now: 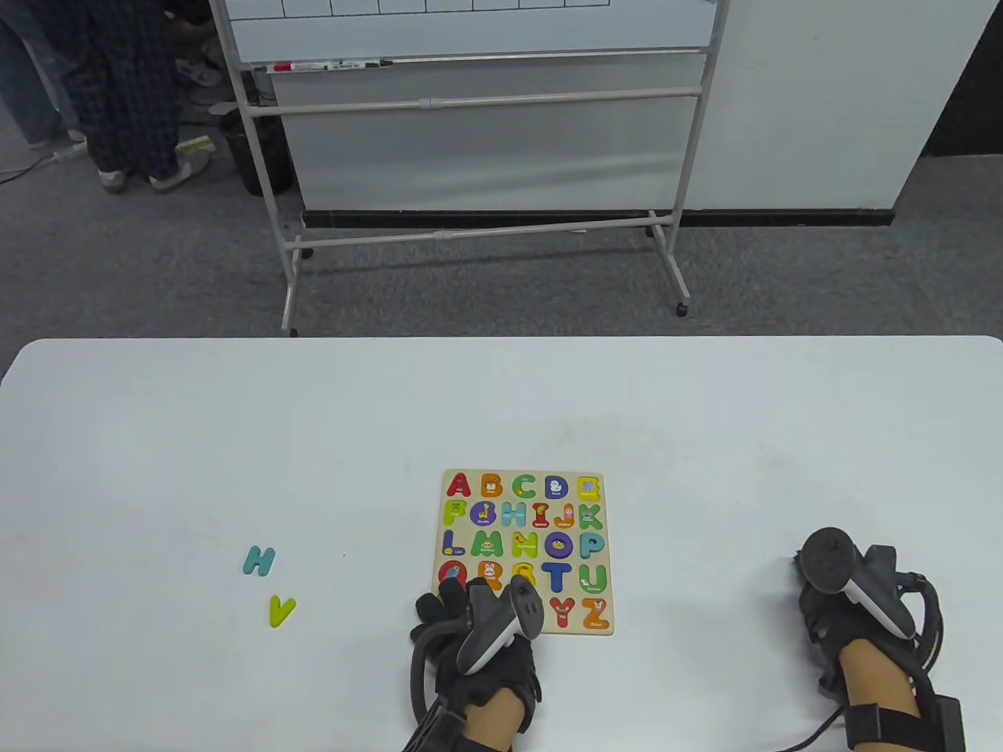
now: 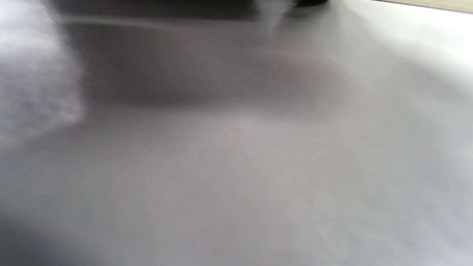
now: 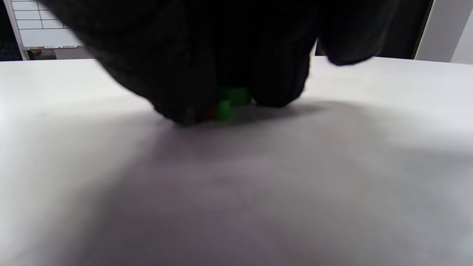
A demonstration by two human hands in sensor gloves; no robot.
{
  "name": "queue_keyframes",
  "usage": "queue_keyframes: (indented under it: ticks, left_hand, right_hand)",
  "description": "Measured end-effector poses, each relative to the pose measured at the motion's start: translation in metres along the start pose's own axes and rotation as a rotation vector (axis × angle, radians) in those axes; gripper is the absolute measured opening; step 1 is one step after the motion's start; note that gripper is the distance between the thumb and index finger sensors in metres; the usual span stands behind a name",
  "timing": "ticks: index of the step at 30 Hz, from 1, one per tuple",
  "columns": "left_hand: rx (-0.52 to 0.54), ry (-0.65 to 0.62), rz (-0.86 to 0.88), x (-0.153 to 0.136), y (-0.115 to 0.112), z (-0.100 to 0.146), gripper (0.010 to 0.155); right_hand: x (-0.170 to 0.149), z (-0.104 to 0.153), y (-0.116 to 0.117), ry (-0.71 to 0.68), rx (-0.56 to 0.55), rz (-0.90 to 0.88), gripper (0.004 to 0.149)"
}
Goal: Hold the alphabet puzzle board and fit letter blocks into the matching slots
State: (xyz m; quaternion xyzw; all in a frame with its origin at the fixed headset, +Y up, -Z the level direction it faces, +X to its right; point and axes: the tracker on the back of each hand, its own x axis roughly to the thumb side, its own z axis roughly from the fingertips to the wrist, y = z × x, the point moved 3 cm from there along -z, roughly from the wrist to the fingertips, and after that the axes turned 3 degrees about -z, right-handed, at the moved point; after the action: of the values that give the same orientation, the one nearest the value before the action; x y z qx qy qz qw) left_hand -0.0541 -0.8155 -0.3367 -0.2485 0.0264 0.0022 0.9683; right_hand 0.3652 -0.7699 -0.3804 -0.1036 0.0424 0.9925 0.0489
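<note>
Even overhead light keeps the table view bright and sharp, shadows faint on the white table. The left wrist view is a grey blur; the right wrist view is dim, shadowed, soft.

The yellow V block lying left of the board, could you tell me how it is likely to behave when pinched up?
The yellow V block looks thick-cut and rigid, so probably stiff and light. Lying flat on the table, it seems unlikely to roll.

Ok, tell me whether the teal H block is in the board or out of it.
Out. The teal H block lies flat on the white table, well left of the puzzle board, just above the yellow V block.
</note>
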Motion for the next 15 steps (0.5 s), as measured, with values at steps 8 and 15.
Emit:
queue_keyframes:
  ticks: [8, 15]
  left_hand:
    - [0.001, 0.003, -0.004, 0.0, 0.0, 0.0, 0.081]
    - [0.002, 0.004, -0.005, 0.0, 0.0, 0.001, 0.081]
  right_hand:
    - [0.039, -0.007, -0.014, -0.11, -0.076, -0.065, 0.06]
    - [0.102, -0.02, -0.016, -0.232, -0.089, -0.119, 0.061]
